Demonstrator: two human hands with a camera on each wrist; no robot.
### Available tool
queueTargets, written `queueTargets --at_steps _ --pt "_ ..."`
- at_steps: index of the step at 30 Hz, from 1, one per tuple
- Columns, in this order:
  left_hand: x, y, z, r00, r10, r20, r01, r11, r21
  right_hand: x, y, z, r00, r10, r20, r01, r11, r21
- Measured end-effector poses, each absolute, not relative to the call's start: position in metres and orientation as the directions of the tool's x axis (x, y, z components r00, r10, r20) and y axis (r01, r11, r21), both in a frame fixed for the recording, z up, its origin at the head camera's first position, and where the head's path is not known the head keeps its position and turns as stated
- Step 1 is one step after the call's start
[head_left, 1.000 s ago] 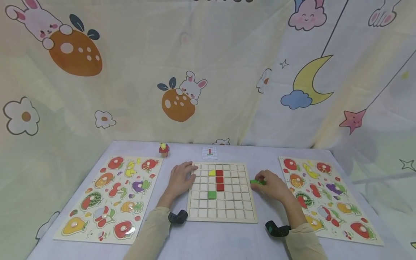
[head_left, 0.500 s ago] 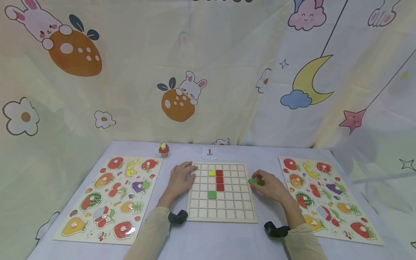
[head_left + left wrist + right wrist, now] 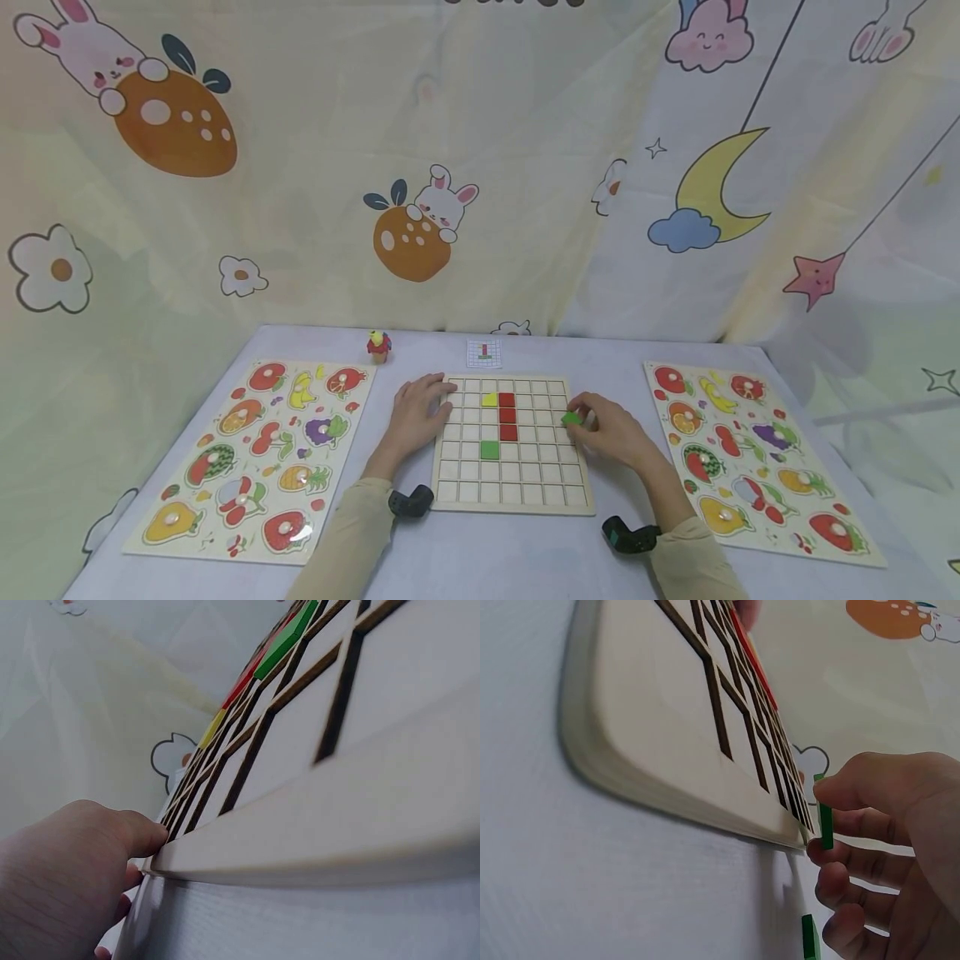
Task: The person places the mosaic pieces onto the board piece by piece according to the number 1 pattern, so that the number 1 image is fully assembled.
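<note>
A wooden grid board (image 3: 465, 496) lies on the table, holding a yellow tile (image 3: 489, 400), a column of three red tiles (image 3: 507, 414) and a green tile (image 3: 490, 450). At the board's far left corner rests my left hand (image 3: 420, 417), its thumb and fingertips touching the rim. My right hand (image 3: 611, 429) pinches a second green tile (image 3: 825, 814) between thumb and fingers, over the board's right edge. Below the curled lower fingers in the right wrist view, another green tile (image 3: 810, 937) shows partly, cut off by the frame.
Behind the board lies a small pattern card (image 3: 483, 354). A parrot figurine (image 3: 378, 346) stands at back left. Fruit puzzle boards flank the grid, a left one (image 3: 251, 454) and a right one (image 3: 757, 458). A printed cloth (image 3: 315, 208) hangs behind the table.
My right hand has moved left with the pinched green tile, from beside the board to over its right edge. My left hand has stayed in place.
</note>
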State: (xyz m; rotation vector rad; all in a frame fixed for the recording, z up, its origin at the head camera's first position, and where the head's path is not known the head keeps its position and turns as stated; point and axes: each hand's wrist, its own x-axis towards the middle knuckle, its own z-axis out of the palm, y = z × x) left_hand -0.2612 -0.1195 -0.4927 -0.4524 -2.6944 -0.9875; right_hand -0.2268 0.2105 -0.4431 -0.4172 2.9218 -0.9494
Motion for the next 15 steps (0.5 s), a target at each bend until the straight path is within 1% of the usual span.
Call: queueTargets --at_steps 6,15 --pt "-0.261 -0.12 -0.493 -0.927 0.206 0.315 0.36 0.725 0.586 -0.225 0.206 -0.443 -0.964 -0.26 0.054 -0.242 0.78 -0.577" --pt "-0.261 -0.119 -0.492 -0.925 0.209 0.316 0.364 0.727 0.583 -0.223 0.195 -0.443 -0.964 -0.264 0.031 -0.231 0.77 -0.595"
